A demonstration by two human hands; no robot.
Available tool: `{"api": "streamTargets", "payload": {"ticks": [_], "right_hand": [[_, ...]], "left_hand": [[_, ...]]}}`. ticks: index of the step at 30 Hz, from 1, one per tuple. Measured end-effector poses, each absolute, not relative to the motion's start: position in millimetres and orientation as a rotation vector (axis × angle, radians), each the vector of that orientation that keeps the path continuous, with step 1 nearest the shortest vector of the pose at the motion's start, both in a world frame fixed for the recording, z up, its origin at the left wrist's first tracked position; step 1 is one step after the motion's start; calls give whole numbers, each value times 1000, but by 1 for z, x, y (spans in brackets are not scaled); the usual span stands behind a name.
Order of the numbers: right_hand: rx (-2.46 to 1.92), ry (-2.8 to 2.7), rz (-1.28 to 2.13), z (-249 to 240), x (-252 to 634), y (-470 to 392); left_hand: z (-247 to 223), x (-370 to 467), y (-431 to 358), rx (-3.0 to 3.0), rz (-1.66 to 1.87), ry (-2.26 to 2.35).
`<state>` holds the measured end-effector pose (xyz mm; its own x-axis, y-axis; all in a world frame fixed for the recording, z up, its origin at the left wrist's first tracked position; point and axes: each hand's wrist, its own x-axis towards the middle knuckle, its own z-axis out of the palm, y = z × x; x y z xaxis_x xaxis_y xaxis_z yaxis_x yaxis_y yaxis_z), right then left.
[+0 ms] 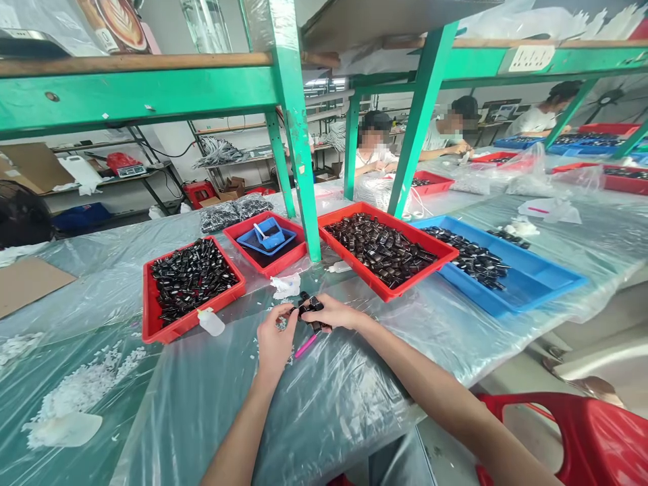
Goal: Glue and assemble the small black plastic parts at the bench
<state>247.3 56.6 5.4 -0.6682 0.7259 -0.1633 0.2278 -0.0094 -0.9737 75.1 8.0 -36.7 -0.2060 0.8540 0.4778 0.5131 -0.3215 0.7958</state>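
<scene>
- The right hand [329, 312] holds several small black plastic parts [314, 305] in a cluster, its fingers wrapped around their near side.
- The left hand [276, 341] meets the cluster from the other side, thumb and forefinger brought narrow at its edge; whether they grip a part, I cannot tell.
- Both hands are above the plastic-covered surface [212, 391], and a pink-handled tool [306, 345] lies between them, partly hidden at its upper end.
- Just beyond the hands lies a crumpled white scrap [286, 286].
- To the left, a red tray [230, 297] is filled with black parts, with a small white bottle [210, 322] beside its near wall.
- A second red tray [286, 262] carries small blue containers [273, 239], one inside another.
- Right of the green post [298, 162], a larger red tray [420, 278] full of dark parts overlaps the edge of a blue tray [536, 277], whose black parts are gathered toward its far left.
- White bits [75, 388] are scattered at far left.
</scene>
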Motion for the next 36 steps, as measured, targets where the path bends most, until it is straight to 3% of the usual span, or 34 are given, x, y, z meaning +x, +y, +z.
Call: {"api": "streamTargets", "payload": {"ticks": [13, 20, 27, 32, 36], "right_hand": [[-1055, -1661, 1685, 7, 243, 56], [-1016, -1530, 1508, -2, 246, 68], [-956, -1635, 1464, -4, 245, 67], [-910, -1687, 1478, -1, 245, 64], [-892, -1747, 1499, -3, 244, 62]], "left_hand": [[-35, 70, 9, 1767, 1544, 1654], [-40, 73, 9, 2333, 1048, 1834], [-39, 83, 9, 2421, 803, 1914], [-38, 76, 11, 2177, 1041, 1831], [-33, 66, 15, 1547, 1418, 1565]]}}
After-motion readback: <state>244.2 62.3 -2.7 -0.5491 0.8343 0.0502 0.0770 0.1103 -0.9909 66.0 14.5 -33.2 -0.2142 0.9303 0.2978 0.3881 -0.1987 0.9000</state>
